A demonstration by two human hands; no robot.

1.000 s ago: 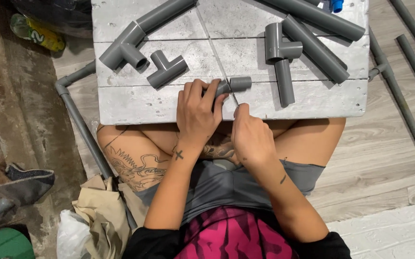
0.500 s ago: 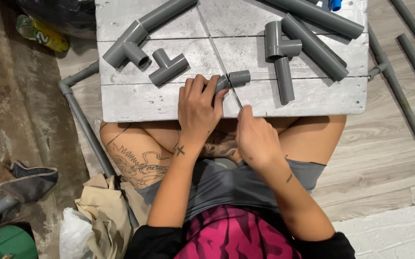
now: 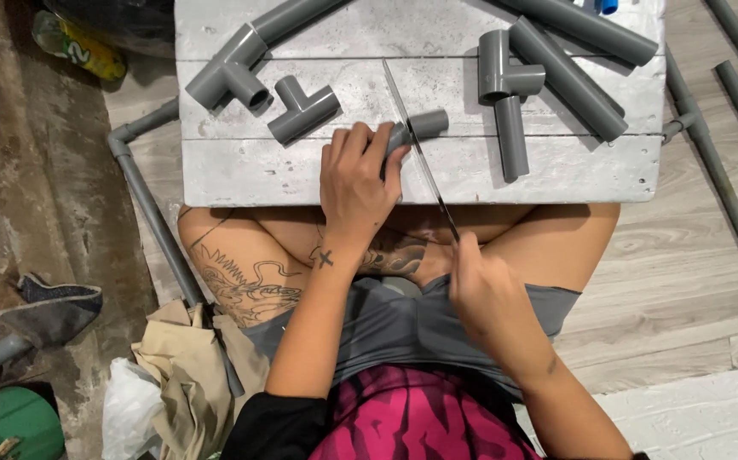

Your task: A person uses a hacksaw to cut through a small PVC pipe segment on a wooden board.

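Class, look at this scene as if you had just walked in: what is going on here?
A seated person is sawing a short grey pipe piece on a pale wooden board resting over their legs. The left hand presses the piece down against the board. The right hand holds a thin saw blade by its near end, the blade lying across the piece. Grey tee fittings and longer pipes lie elsewhere on the board, untouched.

Right hand (image 3: 487, 294) pulled back off the desk toward the lap — saw blade (image 3: 420, 158) now drawn across the pipe (image 3: 416, 129).
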